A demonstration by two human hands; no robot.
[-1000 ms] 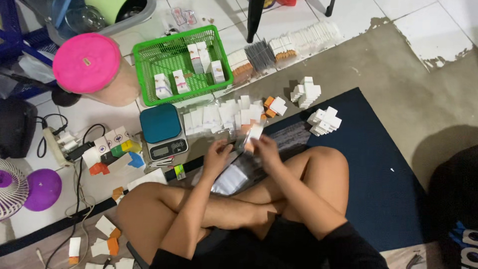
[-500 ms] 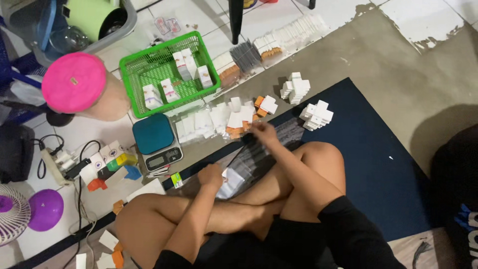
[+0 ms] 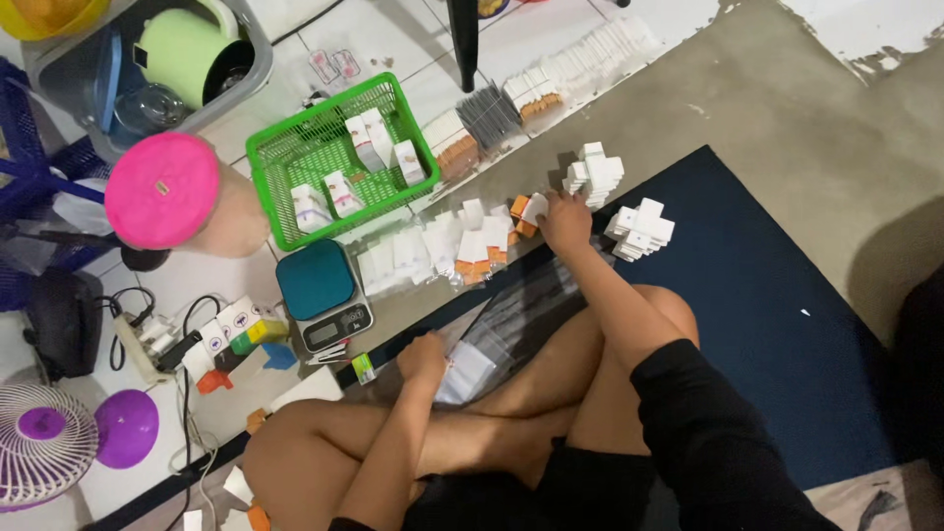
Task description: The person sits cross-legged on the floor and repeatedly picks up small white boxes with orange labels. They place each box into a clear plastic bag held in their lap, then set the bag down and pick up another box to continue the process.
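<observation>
We see a green plastic basket point(image 3: 295, 157) with open mesh, small white cardboard boxes point(image 3: 472, 241), glossy clear plastic bags point(image 3: 521, 315), a matt dark blue mat point(image 3: 767, 295) and rough concrete floor point(image 3: 787, 108).

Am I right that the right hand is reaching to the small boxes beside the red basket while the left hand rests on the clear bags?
Not quite: the basket is green, as the head view shows. The right hand does reach the small boxes, and the left hand rests on the clear bags.
</observation>
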